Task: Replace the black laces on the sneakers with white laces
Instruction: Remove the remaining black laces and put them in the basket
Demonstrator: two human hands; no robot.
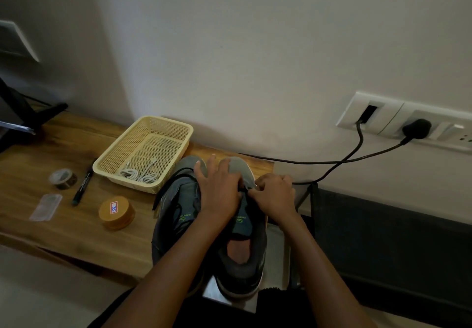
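head view is showing the left hand [219, 187] bracing the right sneaker [242, 238] while the right hand [274, 195] is pinching its black lace [245, 187], likely for unthreading; white laces [139, 174] are waiting in the basket [122, 149].

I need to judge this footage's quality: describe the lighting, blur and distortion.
Head view: dim, flat light; the hands, left hand and right hand, are soft-edged over the dark sneakers; wide-angle bending curves the wall socket strip; the basket reads clearly.

— What does the person wear?
— Nothing on either forearm; the left hand [219, 189] and right hand [274, 195] are bare, no rings or watch showing.
— Anything lower?
— Dark clothing [273, 302] at the lap.
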